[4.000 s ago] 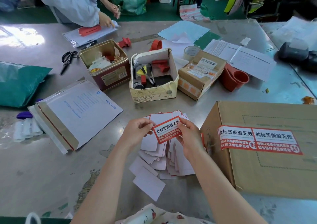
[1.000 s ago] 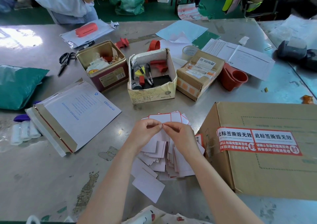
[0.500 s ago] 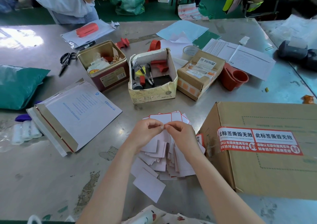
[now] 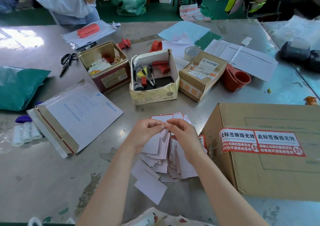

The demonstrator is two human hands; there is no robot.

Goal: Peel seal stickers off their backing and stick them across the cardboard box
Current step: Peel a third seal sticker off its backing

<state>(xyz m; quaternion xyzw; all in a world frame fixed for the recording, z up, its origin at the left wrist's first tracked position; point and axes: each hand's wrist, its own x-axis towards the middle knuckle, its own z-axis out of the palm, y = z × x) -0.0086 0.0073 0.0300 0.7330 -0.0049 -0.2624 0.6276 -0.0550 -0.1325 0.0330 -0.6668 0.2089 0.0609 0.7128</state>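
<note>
Far left of the hands, a green padded bag (image 4: 19, 87) and a white mailer envelope (image 4: 76, 116) lie on the counter (image 4: 43, 182). Beyond the hands stand a gold tin (image 4: 105, 66), an open white box (image 4: 154, 80) of pens and stamps, and a small taped parcel (image 4: 200, 75). At centre, the left hand (image 4: 147, 134) and right hand (image 4: 183, 135) meet fingertip to fingertip, both pinching one seal sticker (image 4: 165, 134) at its upper edge (a white flap of it hangs just below the fingertips; whether this is sticker or backing cannot be told). Directly beneath both hands lies a loose pile of backing sheets (image 4: 162, 161), white with red borders, spread on the counter. Just to the right of the right hand sits the cardboard box (image 4: 270, 172), its near corner close to the wrist; two red-and-white applied stickers (image 4: 261, 142) lie side by side across its top, touching end to end.
</note>
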